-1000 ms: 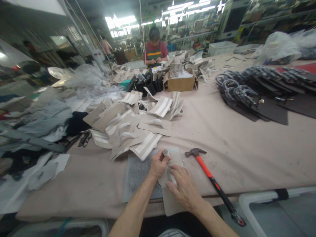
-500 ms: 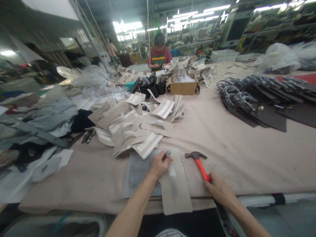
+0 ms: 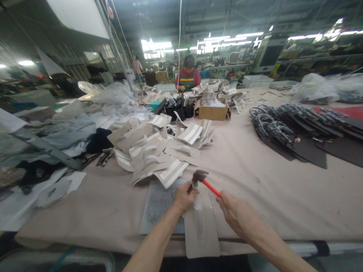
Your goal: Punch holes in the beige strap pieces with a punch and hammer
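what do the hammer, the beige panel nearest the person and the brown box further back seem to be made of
Hammer: head probably metal, dark though blurred; red grip likely plastic or rubber, judging by its bright, even colour.
Beige panel: matte and thin, perhaps leather-like sheet or card; I can't tell which.
Brown box: most likely cardboard, matte, judging by its plain, square-edged look.

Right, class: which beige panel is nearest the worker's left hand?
The single panel partly covering the grey slab; the others lie heaped farther off.

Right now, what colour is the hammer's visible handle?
The handle looks red-orange, clearest in the head view.
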`<state>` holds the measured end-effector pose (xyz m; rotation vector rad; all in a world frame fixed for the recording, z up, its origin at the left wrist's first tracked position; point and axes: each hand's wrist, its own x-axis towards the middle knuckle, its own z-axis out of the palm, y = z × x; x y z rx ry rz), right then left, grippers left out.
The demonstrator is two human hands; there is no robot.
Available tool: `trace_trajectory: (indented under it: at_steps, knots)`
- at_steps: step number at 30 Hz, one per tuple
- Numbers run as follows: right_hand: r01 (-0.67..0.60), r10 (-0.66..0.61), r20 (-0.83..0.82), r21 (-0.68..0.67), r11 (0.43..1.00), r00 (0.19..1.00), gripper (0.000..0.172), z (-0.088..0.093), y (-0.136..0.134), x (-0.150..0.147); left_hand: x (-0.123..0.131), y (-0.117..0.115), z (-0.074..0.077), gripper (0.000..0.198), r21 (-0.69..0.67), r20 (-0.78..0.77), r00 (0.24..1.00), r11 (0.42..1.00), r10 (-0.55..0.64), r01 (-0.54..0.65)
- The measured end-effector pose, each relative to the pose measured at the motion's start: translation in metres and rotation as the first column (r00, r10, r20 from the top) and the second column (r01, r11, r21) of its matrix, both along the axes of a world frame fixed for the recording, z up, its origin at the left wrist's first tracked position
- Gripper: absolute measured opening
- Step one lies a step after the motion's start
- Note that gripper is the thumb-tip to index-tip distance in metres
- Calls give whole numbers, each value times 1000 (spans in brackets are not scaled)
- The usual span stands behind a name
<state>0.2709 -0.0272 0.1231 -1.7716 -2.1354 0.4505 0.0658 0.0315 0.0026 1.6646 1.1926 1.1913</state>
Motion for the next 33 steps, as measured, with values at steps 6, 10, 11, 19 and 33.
trace_trajectory:
  at_steps: [6,10,11,19,33]
  knots:
    - [70,-50,-81,262,963,995,32,38,1,-2,-2,1,0,7,43,-62,998,999,22,-19]
    - [172,-127,-150,342,924,981,34,29,-5,-7,-3,1,-2,9,31,-67,998,999,9,-7]
    - [119,-105,-66,266,957,992,32,18,-7,-6,-3,1,-3,10,17,-58,998,1000,7,-6]
    - [39,4,213,-199,979,977,23,-40,-2,30,-2,-1,0,5,5,-28,999,1000,-14,14]
    - [-635,567,321,166,754,758,39,-62,-11,-32,1,2,-2,9,-44,38,999,999,25,-24]
